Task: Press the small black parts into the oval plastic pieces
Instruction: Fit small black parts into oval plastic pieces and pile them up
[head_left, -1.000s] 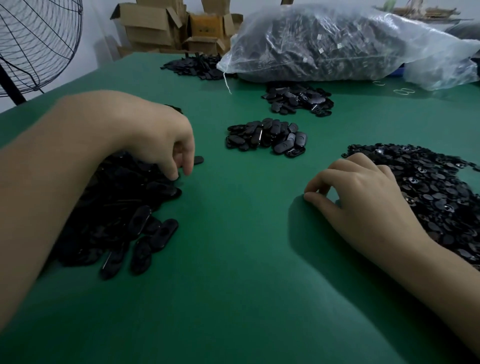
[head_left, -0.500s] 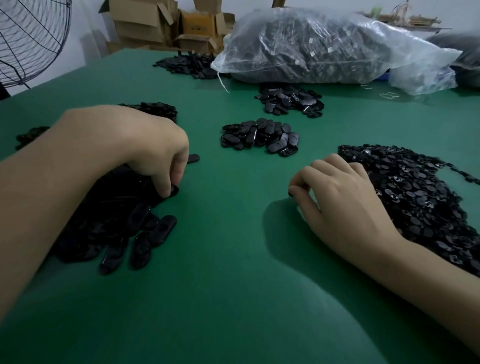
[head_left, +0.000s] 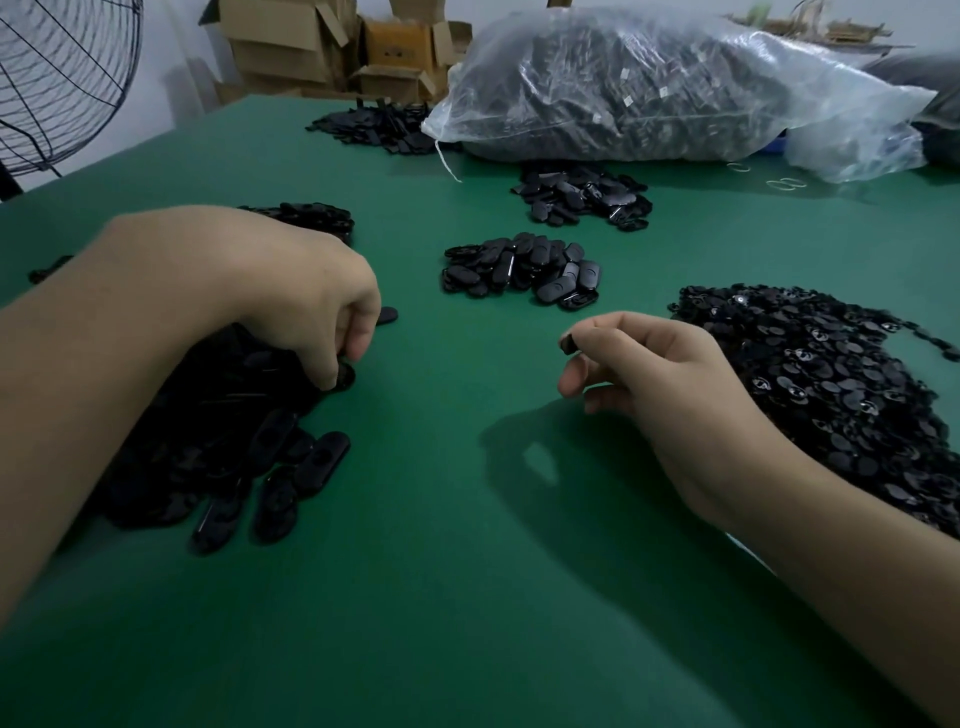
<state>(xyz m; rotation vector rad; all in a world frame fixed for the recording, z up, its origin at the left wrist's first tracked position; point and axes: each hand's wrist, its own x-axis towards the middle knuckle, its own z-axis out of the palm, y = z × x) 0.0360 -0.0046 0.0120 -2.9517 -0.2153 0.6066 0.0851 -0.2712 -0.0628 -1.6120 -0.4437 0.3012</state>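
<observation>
Oval pieces (head_left: 291, 467) under hand (head_left: 311, 306), bag (head_left: 649, 83) beyond

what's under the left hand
A heap of black oval pieces lies under the left hand, whose curled fingertips pinch one oval piece at the heap's edge. Whatever sits directly beneath the palm and forearm is covered.

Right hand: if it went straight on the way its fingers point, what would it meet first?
Probably the left hand, whose fingertips are on the pile of oval pieces. Between them only bare table shows; the right hand, pinching a small black part, seems raised, so depth is uncertain.
</observation>
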